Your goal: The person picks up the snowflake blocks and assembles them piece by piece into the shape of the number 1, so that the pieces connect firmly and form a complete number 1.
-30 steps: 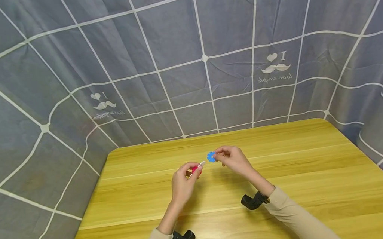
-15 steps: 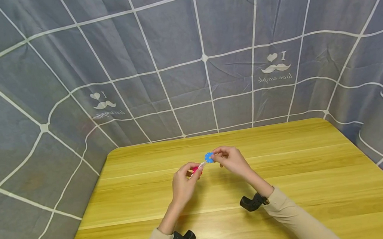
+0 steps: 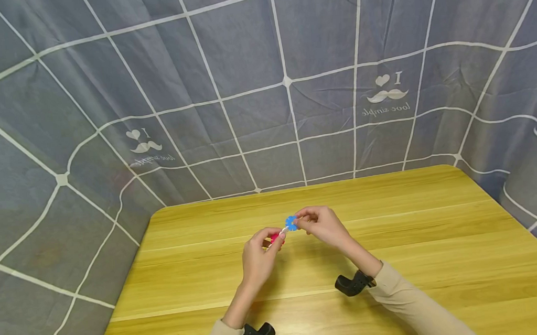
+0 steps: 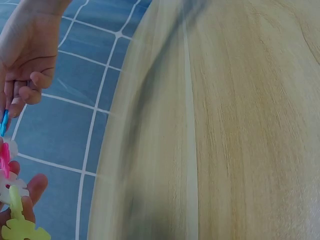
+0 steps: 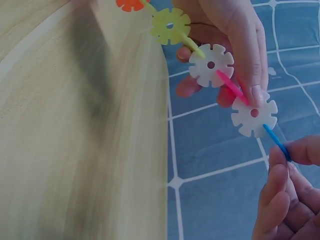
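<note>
A grey cloth with a white grid is hung behind and to both sides of a yellow wooden surface. Above the middle of the surface, two hands are held close together. A chain of snowflake discs is held in the left hand; in the right wrist view it is seen to run from an orange disc at 11 o'clock, through a yellow-green disc, a white disc, a pink disc seen edge-on, to a second white disc at 4 o'clock. The grip of the left hand is closed round this chain, with the fingers curled and the thumb pressed on the pink disc. A blue disc is pinched between thumb and fingertips of the right hand, and its edge is met with the last white disc at that disc's 4 o'clock side. A black wrist mount is worn on each beige sleeve.
</note>
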Motion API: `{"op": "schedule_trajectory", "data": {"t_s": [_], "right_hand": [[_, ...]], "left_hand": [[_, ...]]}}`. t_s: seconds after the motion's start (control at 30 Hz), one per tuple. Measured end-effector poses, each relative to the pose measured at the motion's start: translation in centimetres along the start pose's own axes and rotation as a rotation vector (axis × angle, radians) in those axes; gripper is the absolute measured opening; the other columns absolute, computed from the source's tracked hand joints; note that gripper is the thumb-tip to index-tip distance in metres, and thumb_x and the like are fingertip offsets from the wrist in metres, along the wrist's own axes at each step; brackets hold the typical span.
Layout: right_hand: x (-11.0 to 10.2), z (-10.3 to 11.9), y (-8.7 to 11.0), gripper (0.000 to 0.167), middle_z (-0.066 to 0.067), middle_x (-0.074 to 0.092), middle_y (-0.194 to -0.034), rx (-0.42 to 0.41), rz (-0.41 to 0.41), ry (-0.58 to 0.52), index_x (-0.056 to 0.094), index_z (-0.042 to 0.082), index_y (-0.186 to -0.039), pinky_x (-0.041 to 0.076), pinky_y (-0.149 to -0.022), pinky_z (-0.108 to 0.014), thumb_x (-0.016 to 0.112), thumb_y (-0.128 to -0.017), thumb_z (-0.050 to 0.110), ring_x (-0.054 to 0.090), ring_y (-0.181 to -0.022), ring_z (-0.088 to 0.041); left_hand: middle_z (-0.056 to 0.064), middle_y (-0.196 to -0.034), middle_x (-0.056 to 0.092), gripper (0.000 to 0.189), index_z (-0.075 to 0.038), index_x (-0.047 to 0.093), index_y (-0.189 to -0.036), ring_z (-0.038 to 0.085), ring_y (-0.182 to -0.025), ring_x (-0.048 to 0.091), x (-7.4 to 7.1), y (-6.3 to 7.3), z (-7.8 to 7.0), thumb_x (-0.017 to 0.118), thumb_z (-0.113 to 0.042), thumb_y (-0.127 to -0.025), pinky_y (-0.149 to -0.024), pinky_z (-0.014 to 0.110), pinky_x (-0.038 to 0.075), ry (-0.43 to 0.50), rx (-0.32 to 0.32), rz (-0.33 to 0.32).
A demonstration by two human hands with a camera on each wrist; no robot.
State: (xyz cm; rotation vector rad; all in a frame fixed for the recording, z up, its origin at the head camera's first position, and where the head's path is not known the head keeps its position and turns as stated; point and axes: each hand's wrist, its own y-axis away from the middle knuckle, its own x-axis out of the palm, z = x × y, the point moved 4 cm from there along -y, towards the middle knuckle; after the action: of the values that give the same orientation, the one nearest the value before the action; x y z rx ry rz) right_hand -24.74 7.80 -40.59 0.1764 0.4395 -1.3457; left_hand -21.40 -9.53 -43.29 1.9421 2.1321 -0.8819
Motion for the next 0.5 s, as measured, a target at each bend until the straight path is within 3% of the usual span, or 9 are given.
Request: {"op": "schedule_trajectory", "data": {"t_s": [0.13, 0.37, 0.5], "right_hand": [[-0.2, 0.3, -0.1, 0.02, -0.01, 0.071, -0.08, 0.006, 0.018, 0.021, 0.07, -0.002, -0.101, 0.047, -0.053, -0.024, 0.066, -0.087, 0.012, 0.063, -0.068, -0.03], [-1.0, 0.7, -0.7, 0.021, -0.009, 0.067, -0.075, 0.07, 0.128, 0.064, 0.071, 0.001, -0.098, 0.047, -0.054, -0.023, 0.066, -0.086, 0.017, 0.059, -0.06, -0.015], [-1.3, 1.0, -0.7, 0.022, -0.002, 0.064, -0.068, 0.081, 0.152, 0.038, 0.07, -0.002, -0.098, 0.046, -0.054, -0.022, 0.067, -0.085, 0.015, 0.056, -0.056, -0.01]], "left_hand": [[-0.005, -0.075, 0.07, 0.014, -0.017, 0.073, -0.094, 0.009, -0.069, 0.061, 0.2, 0.1, -0.2, 0.068, -0.029, -0.089, -0.059, 0.019, 0.047, -0.03, 0.034, 0.002], [-0.009, -0.071, 0.068, 0.011, -0.019, 0.072, -0.088, 0.006, -0.068, 0.061, 0.5, 0.4, -0.7, 0.068, -0.03, -0.09, -0.054, 0.017, 0.043, -0.076, 0.102, -0.015], [-0.01, -0.068, 0.067, 0.01, -0.019, 0.072, -0.086, 0.005, -0.066, 0.062, 0.5, 0.5, -1.1, 0.068, -0.027, -0.089, -0.052, 0.016, 0.041, -0.083, 0.123, -0.038]]}}
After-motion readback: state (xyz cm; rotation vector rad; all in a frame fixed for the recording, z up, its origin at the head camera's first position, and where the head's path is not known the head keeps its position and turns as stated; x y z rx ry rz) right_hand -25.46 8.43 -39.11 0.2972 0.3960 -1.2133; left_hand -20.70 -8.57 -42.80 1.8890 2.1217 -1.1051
